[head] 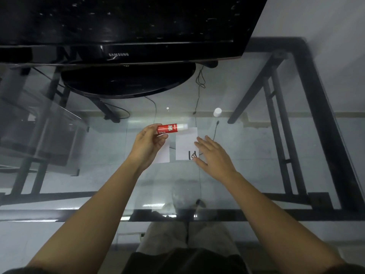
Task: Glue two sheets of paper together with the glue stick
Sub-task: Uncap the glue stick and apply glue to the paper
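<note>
Now our left hand pinches the red cylindrical glue stick, uncapped | our right hand spread flat on a white paper sheet | second sheet under the left hand | round white cap beyond, on the glass bench.

You're working in dim, cool light. The clear glass tabletop throws pale glare. Your wide lens bends the edges, with slight softness throughout.
</note>
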A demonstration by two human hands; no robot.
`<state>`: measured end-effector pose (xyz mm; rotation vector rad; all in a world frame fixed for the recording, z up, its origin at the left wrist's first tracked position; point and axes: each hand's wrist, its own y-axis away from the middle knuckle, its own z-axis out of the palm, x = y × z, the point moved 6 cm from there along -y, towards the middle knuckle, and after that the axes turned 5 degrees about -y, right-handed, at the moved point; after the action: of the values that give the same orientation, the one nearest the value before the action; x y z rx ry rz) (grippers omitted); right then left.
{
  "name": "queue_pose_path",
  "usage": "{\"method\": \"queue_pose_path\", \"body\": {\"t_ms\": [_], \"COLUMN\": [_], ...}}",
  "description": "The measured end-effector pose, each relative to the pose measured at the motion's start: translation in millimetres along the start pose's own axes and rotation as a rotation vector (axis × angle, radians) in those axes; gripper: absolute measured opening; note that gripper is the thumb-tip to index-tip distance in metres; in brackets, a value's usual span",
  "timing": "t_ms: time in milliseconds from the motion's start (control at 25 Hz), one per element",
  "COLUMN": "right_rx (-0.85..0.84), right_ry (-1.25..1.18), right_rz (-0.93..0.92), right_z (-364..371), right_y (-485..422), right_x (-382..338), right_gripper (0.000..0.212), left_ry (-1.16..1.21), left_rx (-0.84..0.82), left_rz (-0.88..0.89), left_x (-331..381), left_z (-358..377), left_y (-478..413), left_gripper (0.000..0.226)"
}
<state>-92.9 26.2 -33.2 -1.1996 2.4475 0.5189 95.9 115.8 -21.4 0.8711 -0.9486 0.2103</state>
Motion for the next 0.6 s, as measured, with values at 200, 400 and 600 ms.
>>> {"method": "queue_pose_path", "body": {"t_ms": [200, 400, 600], "right_rx": [0.018, 0.018, 0.036], "right_ry": [-0.056, -0.119, -0.231], "right_rz": [-0.008, 0.012, 0.052], "right_z": [-2.0, 1.5, 5.2], "right_y": [0.0, -1.6, -0.5], "right_x": [6.6, 12.3, 16.2], "right_gripper": [0.053, 0.049, 0.048], "left_ry": [0.136, -0.587, -1.147], "left_rx": [0.043, -0.094, -0.291], "left_rz": [-0.015, 0.214, 0.584], "left_x": [-1.1, 0.9, 12.2], "left_z": [2.5, 15.2, 34.1], "left_y": [-3.1, 12.1, 25.4], "left_gripper": [0.007, 0.026, 0.026]}}
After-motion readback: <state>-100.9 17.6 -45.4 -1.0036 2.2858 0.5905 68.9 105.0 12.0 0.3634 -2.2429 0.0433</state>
